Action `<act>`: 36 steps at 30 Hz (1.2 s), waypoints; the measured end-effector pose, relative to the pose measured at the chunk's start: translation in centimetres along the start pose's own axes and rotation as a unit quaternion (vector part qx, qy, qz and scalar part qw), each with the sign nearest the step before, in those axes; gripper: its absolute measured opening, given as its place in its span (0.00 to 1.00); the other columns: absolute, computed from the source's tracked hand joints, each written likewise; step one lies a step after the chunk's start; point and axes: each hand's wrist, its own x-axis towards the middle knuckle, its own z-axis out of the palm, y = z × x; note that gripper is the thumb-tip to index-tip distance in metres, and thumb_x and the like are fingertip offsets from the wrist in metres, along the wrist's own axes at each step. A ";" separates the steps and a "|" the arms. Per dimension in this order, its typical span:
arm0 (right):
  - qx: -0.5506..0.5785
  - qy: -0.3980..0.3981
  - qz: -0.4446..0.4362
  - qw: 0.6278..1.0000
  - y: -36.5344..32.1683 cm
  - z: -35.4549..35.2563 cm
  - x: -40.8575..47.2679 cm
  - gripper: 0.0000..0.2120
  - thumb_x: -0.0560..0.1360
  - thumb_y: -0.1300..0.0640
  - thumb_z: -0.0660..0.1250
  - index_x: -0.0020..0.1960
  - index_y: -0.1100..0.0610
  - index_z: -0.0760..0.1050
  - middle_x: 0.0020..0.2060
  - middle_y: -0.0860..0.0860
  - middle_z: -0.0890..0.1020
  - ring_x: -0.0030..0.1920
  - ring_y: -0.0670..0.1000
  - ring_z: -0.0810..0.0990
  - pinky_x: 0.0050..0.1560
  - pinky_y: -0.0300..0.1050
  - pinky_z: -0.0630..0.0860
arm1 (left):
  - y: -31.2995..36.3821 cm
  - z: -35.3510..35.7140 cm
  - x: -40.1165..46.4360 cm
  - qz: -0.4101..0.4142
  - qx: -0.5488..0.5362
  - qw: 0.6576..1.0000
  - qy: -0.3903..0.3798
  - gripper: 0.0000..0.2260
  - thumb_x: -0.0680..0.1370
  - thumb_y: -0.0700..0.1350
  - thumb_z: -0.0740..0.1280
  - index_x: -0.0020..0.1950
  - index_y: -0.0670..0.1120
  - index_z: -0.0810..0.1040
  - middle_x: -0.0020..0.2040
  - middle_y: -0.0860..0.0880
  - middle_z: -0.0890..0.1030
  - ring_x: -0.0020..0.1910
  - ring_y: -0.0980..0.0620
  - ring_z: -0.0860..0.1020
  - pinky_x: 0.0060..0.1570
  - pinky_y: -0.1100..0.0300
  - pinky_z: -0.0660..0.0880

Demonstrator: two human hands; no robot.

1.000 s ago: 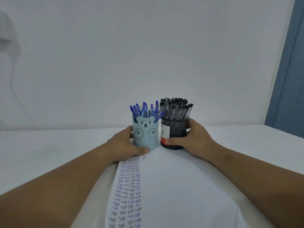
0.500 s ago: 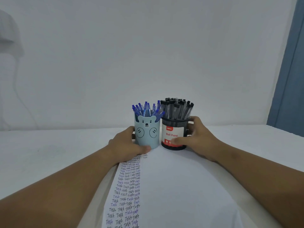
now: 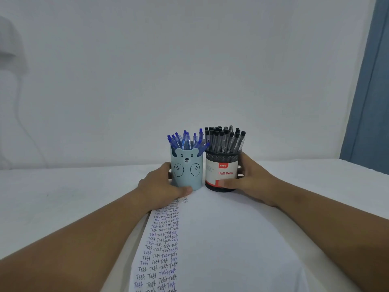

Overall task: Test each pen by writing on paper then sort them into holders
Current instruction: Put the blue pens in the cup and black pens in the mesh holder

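Note:
Two holders stand side by side at the far end of a white paper sheet point(image 3: 227, 239). The light blue bear-face holder point(image 3: 187, 171) is packed with several blue pens point(image 3: 186, 140). My left hand point(image 3: 160, 186) grips it from the left, thumb across its base. The black mesh holder point(image 3: 222, 170), labelled "Ball Pens", is filled with several black pens point(image 3: 225, 139). My right hand point(image 3: 250, 180) grips it from the right, thumb on the label's lower edge. Columns of "Test" in black and blue ink run down the paper's left side.
A white table point(image 3: 63, 197) spreads to both sides of the paper. Behind it is a plain white wall, with a blue curtain point(image 3: 370, 91) at the far right.
The black mesh holder has turned in my right hand, so its label now faces me fully. Both holders sit slightly more upright and closer together; my left hand keeps its grip.

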 end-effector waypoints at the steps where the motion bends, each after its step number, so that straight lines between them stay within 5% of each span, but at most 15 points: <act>1: -0.012 0.014 0.004 1.000 -0.2 0.1 -0.1 0.39 0.65 0.54 0.83 0.69 0.43 0.66 0.59 0.39 0.80 0.54 0.41 0.82 0.54 0.39 0.80 | 0.0 0.0 0.0 0.001 0.002 1.000 0.000 0.43 0.59 0.66 0.74 0.72 0.57 0.67 0.65 0.57 0.78 0.65 0.53 0.76 0.69 0.48 0.70; 4: -0.039 0.051 0.004 0.998 -0.1 0.2 -0.1 0.39 0.62 0.50 0.84 0.67 0.43 0.67 0.55 0.41 0.80 0.45 0.36 0.81 0.43 0.32 0.76 | 0.0 -0.1 -0.1 0.004 0.005 1.000 0.003 0.41 0.62 0.64 0.76 0.71 0.57 0.67 0.62 0.59 0.77 0.65 0.54 0.76 0.69 0.48 0.70; 10: -0.040 0.033 0.002 0.999 0.6 -0.1 0.2 0.38 0.65 0.52 0.83 0.70 0.46 0.68 0.58 0.41 0.81 0.55 0.43 0.82 0.58 0.49 0.81 | 0.2 -0.1 -0.3 -0.001 0.012 1.000 0.012 0.42 0.57 0.66 0.74 0.70 0.57 0.69 0.57 0.61 0.76 0.62 0.55 0.77 0.68 0.50 0.71; 17: -0.036 0.033 0.009 0.999 0.5 0.0 0.1 0.44 0.54 0.41 0.83 0.67 0.44 0.71 0.56 0.41 0.83 0.55 0.43 0.83 0.58 0.49 0.81 | 0.3 -0.1 -0.3 -0.008 -0.020 1.000 0.017 0.33 0.67 0.62 0.78 0.69 0.57 0.70 0.59 0.59 0.79 0.61 0.56 0.77 0.60 0.55 0.73; 24: -0.073 0.014 0.013 0.997 0.2 -0.1 -0.1 0.35 0.65 0.55 0.83 0.66 0.47 0.70 0.55 0.41 0.82 0.54 0.41 0.82 0.54 0.36 0.78 | 0.5 -0.3 -0.7 0.001 0.033 0.999 -0.002 0.51 0.52 0.72 0.72 0.72 0.57 0.66 0.67 0.59 0.76 0.66 0.56 0.75 0.69 0.49 0.70; 28: -0.079 0.006 0.013 0.997 0.2 -0.2 -0.1 0.37 0.65 0.53 0.83 0.68 0.46 0.69 0.56 0.42 0.82 0.55 0.40 0.82 0.59 0.41 0.79 | 0.6 -0.4 -1.0 -0.003 0.029 1.000 0.001 0.45 0.59 0.68 0.76 0.73 0.57 0.66 0.68 0.58 0.76 0.66 0.55 0.75 0.69 0.49 0.70; 32: -0.110 -0.027 0.016 0.993 -0.1 -0.7 -0.4 0.41 0.63 0.49 0.84 0.68 0.42 0.64 0.57 0.37 0.78 0.57 0.37 0.78 0.56 0.34 0.74 | 0.7 -0.6 -1.2 -0.010 0.065 0.998 -0.024 0.43 0.61 0.70 0.71 0.74 0.59 0.65 0.69 0.58 0.76 0.68 0.55 0.75 0.71 0.48 0.68; 36: -0.121 -0.039 0.019 0.992 0.2 -0.9 -0.3 0.42 0.64 0.45 0.83 0.71 0.44 0.65 0.61 0.38 0.78 0.64 0.41 0.75 0.65 0.41 0.72 | 1.0 -0.6 -1.5 -0.017 0.141 0.989 -0.043 0.35 0.73 0.70 0.66 0.76 0.59 0.62 0.73 0.58 0.73 0.71 0.53 0.72 0.72 0.50 0.64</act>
